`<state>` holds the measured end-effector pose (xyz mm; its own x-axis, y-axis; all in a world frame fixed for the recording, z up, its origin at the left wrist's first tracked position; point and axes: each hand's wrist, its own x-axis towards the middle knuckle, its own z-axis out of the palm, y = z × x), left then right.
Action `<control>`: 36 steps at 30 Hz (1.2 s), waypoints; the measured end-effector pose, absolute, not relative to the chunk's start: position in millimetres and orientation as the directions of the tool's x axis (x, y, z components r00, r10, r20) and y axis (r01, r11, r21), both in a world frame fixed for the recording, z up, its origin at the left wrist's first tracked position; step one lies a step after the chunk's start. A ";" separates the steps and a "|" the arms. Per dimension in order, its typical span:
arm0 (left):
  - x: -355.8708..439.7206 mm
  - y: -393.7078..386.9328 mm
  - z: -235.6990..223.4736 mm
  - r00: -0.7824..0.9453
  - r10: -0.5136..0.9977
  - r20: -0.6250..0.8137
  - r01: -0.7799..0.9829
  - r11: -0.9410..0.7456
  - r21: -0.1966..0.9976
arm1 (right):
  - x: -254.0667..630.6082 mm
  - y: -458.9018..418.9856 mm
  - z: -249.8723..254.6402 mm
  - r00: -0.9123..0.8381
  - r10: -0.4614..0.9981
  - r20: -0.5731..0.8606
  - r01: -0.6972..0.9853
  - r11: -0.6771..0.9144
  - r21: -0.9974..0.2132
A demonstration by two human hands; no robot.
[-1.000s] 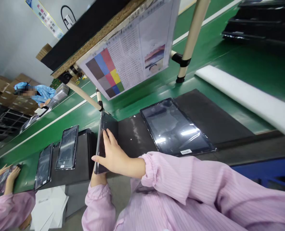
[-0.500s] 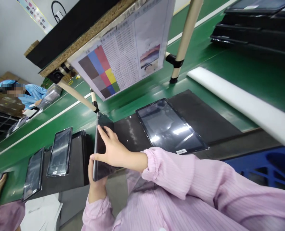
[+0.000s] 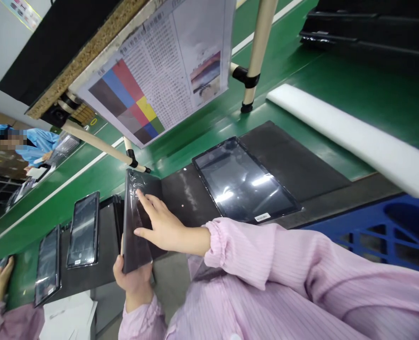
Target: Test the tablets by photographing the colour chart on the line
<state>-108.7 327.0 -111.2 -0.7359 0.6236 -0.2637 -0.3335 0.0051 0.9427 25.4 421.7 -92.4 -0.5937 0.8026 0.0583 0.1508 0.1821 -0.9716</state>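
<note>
My left hand (image 3: 131,278) grips the near end of a dark tablet (image 3: 135,222) wrapped in glossy film, holding it tilted above the black mat (image 3: 188,198). My right hand (image 3: 160,224) lies on the tablet's face with fingers stretched out, the index finger reaching toward its far end. A second, larger tablet (image 3: 243,182) lies flat on the mat to the right, screen up with a white label at its near corner.
Two more tablets (image 3: 84,229) lie on a dark mat at the left, where another person's hand (image 3: 2,274) touches one. A colour chart sheet (image 3: 160,66) hangs overhead. A white foam strip (image 3: 344,137) and green conveyor (image 3: 337,75) lie beyond; a person in blue (image 3: 32,144) works far left.
The held tablet has turned so more of its filmed face shows. My left hand slid down to its near end, and my right hand's fingers flattened across the screen.
</note>
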 end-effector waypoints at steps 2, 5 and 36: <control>-107.5 326.6 -111.5 -0.715 0.661 -0.230 -0.315 -0.011 0.949 | 25.8 417.6 -102.5 -0.581 0.809 0.090 0.132 0.203 -0.970; -105.2 326.3 -111.9 -0.692 0.692 -0.205 -0.304 -0.021 0.953 | 25.1 413.5 -112.0 -0.555 0.818 0.151 0.109 0.251 -0.962; -97.9 325.7 -111.9 -0.530 0.843 -0.086 -0.281 -0.079 0.957 | 67.8 412.0 -135.1 -0.545 0.786 0.290 0.111 0.411 -0.905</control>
<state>-97.9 325.7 -111.9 -0.5303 0.8434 -0.0863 -0.2805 -0.0786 0.9566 67.8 412.0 -135.1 -0.5453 0.7865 0.2901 0.1106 0.4105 -0.9051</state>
